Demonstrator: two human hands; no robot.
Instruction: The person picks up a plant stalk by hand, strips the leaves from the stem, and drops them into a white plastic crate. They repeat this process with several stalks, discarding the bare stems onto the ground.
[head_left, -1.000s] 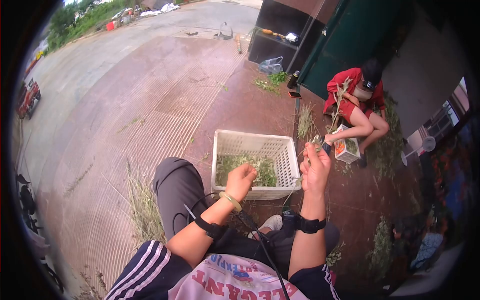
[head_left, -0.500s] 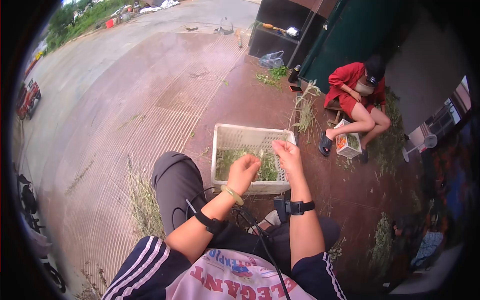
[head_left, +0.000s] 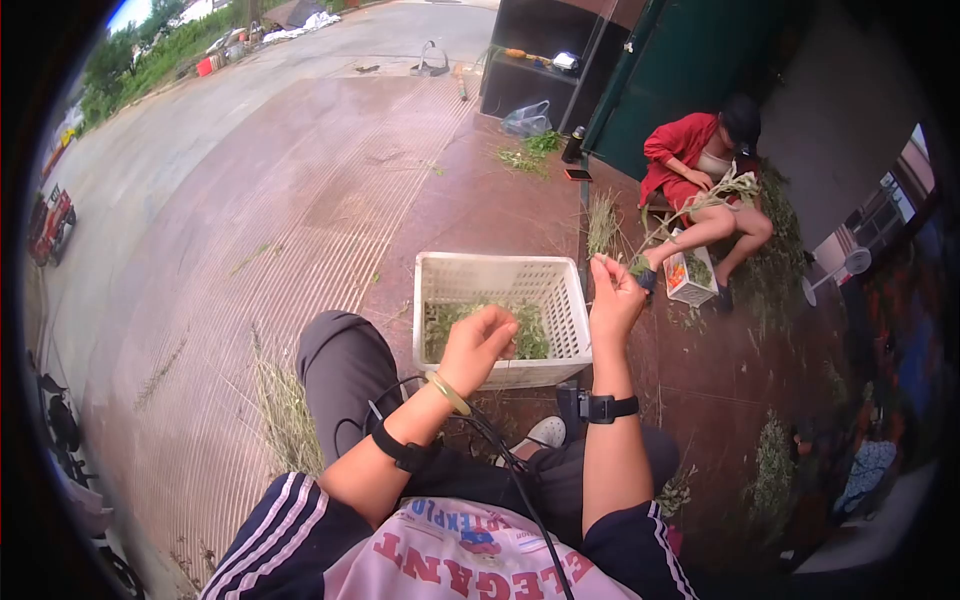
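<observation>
A white plastic crate stands in front of my knees, with loose green leaves in its bottom. Over the crate's near left part, my left hand is closed with its fingers curled in; whatever it may hold is hidden. My right hand is raised just beyond the crate's right rim, thumb and fingers pinched. From that pinch a thin leafy stalk appears to run up and right, overlapping the co-worker's legs in view.
A seated co-worker in red bends over a small white basket at the right. Dry stalks lie beside my left knee. A black bottle, a phone and a plastic bag are farther off.
My right hand has moved right, away from my left hand and past the crate's rim. The leafy stalk has swung right and lower with it. My left hand has shifted slightly left.
</observation>
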